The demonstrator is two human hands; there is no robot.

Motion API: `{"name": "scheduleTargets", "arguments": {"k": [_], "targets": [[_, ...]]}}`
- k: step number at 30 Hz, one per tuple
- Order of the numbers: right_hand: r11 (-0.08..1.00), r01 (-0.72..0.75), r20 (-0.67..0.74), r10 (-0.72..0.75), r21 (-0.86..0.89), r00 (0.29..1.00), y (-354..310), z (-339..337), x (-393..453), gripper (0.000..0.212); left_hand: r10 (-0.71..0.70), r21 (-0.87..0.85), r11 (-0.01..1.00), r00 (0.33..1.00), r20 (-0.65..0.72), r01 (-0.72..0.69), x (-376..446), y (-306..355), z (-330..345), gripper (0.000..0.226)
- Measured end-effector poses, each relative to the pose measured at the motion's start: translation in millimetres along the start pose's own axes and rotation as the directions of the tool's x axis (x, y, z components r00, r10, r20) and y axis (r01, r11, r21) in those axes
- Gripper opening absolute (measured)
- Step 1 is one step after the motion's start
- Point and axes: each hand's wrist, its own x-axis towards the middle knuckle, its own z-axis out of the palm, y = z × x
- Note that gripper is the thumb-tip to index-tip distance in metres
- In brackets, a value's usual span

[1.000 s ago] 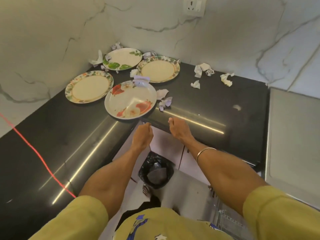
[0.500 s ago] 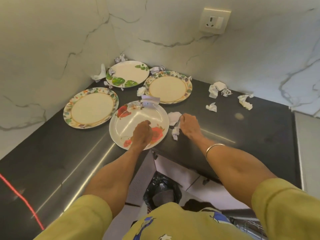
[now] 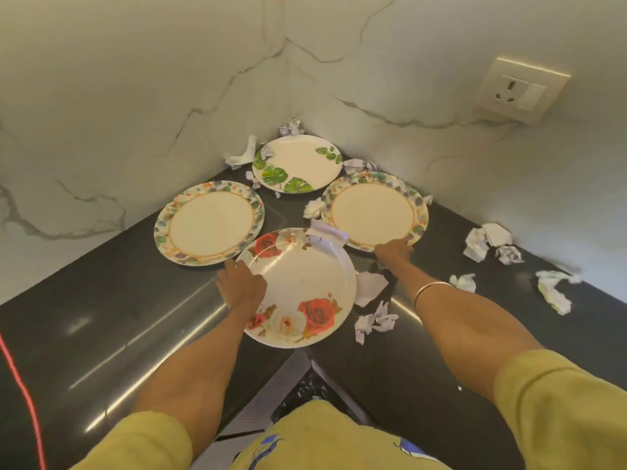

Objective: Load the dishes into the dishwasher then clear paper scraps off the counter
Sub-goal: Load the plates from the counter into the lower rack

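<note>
With my left hand (image 3: 241, 287) clamped on the rose plate (image 3: 298, 290) and my right hand (image 3: 393, 250) pinching the floral-rimmed plate (image 3: 373, 212), lifting each level off the table (image 3: 101, 317) seemed wisest.

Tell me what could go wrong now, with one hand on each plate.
1. The left hand grips the rose plate only at its left rim, and the plate juts past the counter's inner corner, so it could tip or slip off.
2. A paper scrap lies across its far rim and may fall when the plate is lifted.
3. The right hand touches only the near rim of the flower-bordered plate, which gives a weak hold.
</note>
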Motion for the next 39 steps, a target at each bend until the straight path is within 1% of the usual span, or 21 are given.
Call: {"name": "scheduleTargets", "arguments": {"k": [1, 3, 5, 9, 10, 12, 14, 16, 17, 20, 22, 25, 26, 28, 30, 33, 35, 36, 39], "targets": [[0.998, -0.047, 0.012, 0.047, 0.036, 0.999, -4.0, 1.3, 10.4, 0.086, -0.056, 0.000, 0.998, 0.998, 0.029, 0.056, 0.3, -0.3, 2.8, 0.041], [0.980, -0.126, 0.024, 0.123, 0.154, 0.992, -6.3, 4.3, 25.5, 0.089, -0.099, -0.020, 0.995, 0.994, 0.053, 0.100, 3.8, 0.9, 9.2, 0.044], [0.952, -0.154, -0.020, 0.165, 0.265, 0.986, -3.9, 7.6, 36.9, 0.094, -0.118, -0.065, 0.990, 0.991, 0.055, 0.121, 9.9, 1.4, 11.2, 0.044], [0.901, -0.196, -0.115, 0.258, 0.388, 0.959, -10.6, 11.8, 43.1, 0.105, -0.152, -0.135, 0.978, 0.986, 0.066, 0.160, 20.2, 1.1, 10.4, 0.040], [0.885, -0.215, -0.139, 0.294, 0.412, 0.946, -13.2, 12.6, 43.1, 0.102, -0.166, -0.149, 0.973, 0.984, 0.064, 0.174, 22.1, 1.2, 11.1, 0.039], [0.870, -0.234, -0.206, 0.349, 0.435, 0.914, -14.3, 16.0, 44.4, 0.085, -0.219, -0.201, 0.954, 0.975, 0.039, 0.222, 24.4, 1.1, 12.3, 0.037], [0.860, -0.214, -0.248, 0.358, 0.464, 0.900, -10.9, 22.5, 45.8, 0.070, -0.285, -0.292, 0.917, 0.958, 0.001, 0.273, 24.5, 0.6, 13.1, 0.031], [0.843, -0.182, -0.238, 0.339, 0.506, 0.910, -7.1, 26.9, 44.6, 0.069, -0.345, -0.366, 0.874, 0.938, -0.008, 0.319, 25.2, 0.3, 10.6, 0.029], [0.831, -0.176, -0.225, 0.336, 0.529, 0.915, -5.5, 27.6, 44.1, 0.070, -0.364, -0.386, 0.858, 0.931, 0.010, 0.339, 26.8, 0.0, 8.7, 0.030], [0.790, -0.192, -0.189, 0.361, 0.583, 0.913, -4.5, 20.7, 39.0, 0.070, -0.420, -0.401, 0.814, 0.902, 0.095, 0.421, 37.3, -2.8, 0.6, 0.042], [0.786, -0.228, -0.139, 0.368, 0.574, 0.919, -3.6, 13.6, 38.3, 0.068, -0.440, -0.385, 0.803, 0.888, 0.134, 0.456, 41.5, -3.4, -4.2, 0.041], [0.715, -0.243, -0.011, 0.331, 0.656, 0.944, -2.2, 1.6, 40.0, 0.063, -0.394, -0.318, 0.852, 0.909, 0.135, 0.416, 38.9, 2.7, -11.0, 0.030], [0.691, -0.244, 0.025, 0.311, 0.680, 0.950, -2.5, -3.7, 39.7, 0.060, -0.369, -0.298, 0.871, 0.921, 0.126, 0.389, 38.5, 4.9, -13.2, 0.030], [0.680, -0.249, 0.087, 0.263, 0.690, 0.961, -2.8, -14.4, 40.4, 0.050, -0.315, -0.261, 0.905, 0.942, 0.116, 0.335, 39.2, 8.1, -20.4, 0.031], [0.655, -0.240, 0.128, 0.215, 0.717, 0.968, -3.4, -24.1, 39.7, 0.046, -0.243, -0.220, 0.941, 0.966, 0.089, 0.258, 42.3, 11.8, -31.0, 0.031], [0.533, -0.230, 0.188, 0.133, 0.814, 0.973, -5.8, -32.8, 30.8, 0.048, -0.115, -0.197, 0.972, 0.992, 0.060, 0.125, 49.0, 17.5, -48.4, 0.028], [0.455, -0.210, 0.200, 0.070, 0.866, 0.977, -11.3, -37.5, 18.7, 0.054, -0.041, -0.205, 0.977, 0.998, 0.045, 0.050, 54.3, 24.0, -62.9, 0.027], [0.435, -0.187, 0.188, 0.041, 0.881, 0.981, -15.7, -40.1, 11.9, 0.055, -0.015, -0.214, 0.977, 0.999, 0.038, 0.022, 57.7, 27.7, -70.1, 0.027], [0.421, -0.147, 0.167, -0.011, 0.895, 0.986, -28.2, -45.9, 2.7, 0.058, 0.026, -0.263, 0.965, 0.999, 0.020, -0.019, 65.3, 41.7, -93.6, 0.028]]}}
